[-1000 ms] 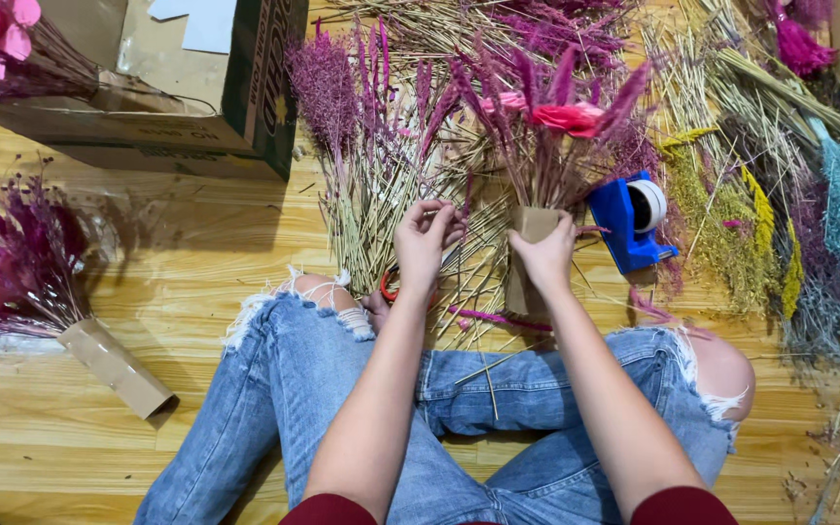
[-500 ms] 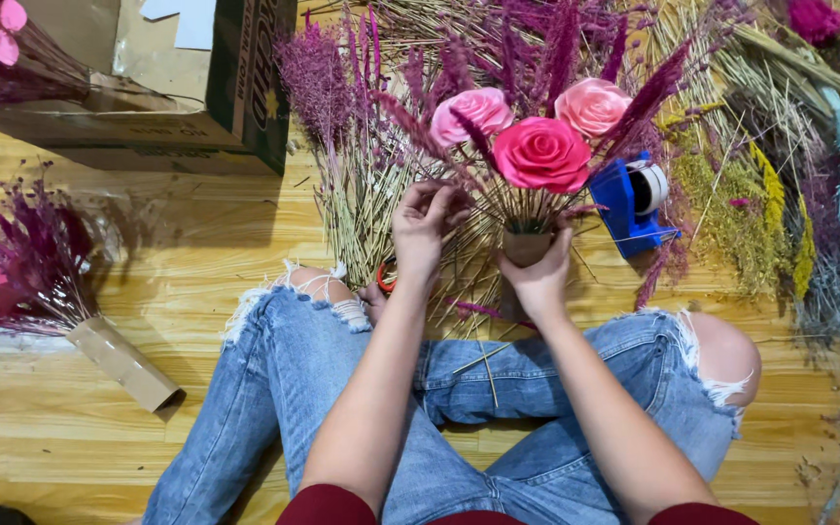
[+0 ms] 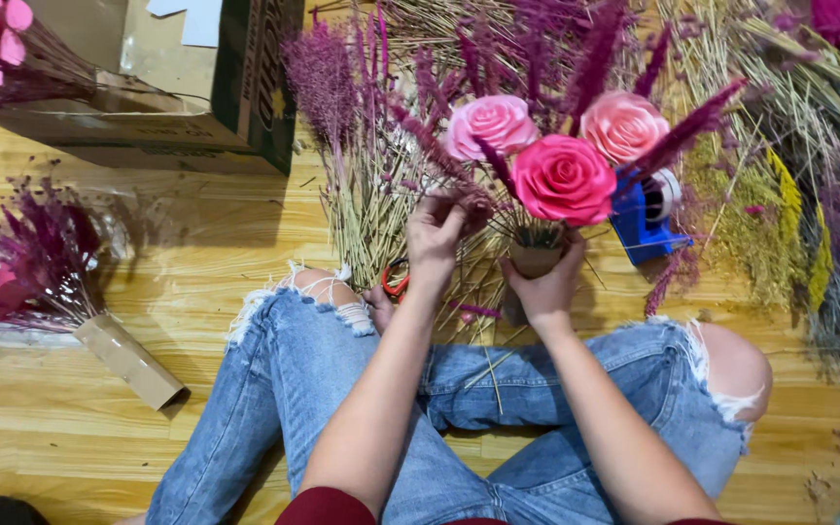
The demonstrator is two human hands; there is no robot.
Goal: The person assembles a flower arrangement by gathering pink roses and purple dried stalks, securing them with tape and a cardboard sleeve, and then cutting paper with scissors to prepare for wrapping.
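- Far left of both hands, a finished bundle of feathery magenta dried stems lies on the glossy wooden floor, its base wrapped in a stiff brown paper cone.
- Up and left of the fingers stands a cardboard box, matte brown with a dark green side.
- Just beyond the left fingers, a loose sheaf of dried grass fans out, with straw-pale stalks and fuzzy purple plumes.
- The left hand is raised, its fingers pinched closed on a thin purple sprig at the bouquet's edge.
- Below the left hand, red-handled scissors peek out beside the knee of the frayed blue jeans.
- The right hand wraps its fingers tightly around the brown paper base of the bouquet, held upright: three smooth, spiralled roses, two pale pink and one deep pink, ringed by dark purple spikes.
- Just right of the right fingers sits a blue tape dispenser.
- Farther right lie heaps of dried stems, wispy yellow, grey and teal.
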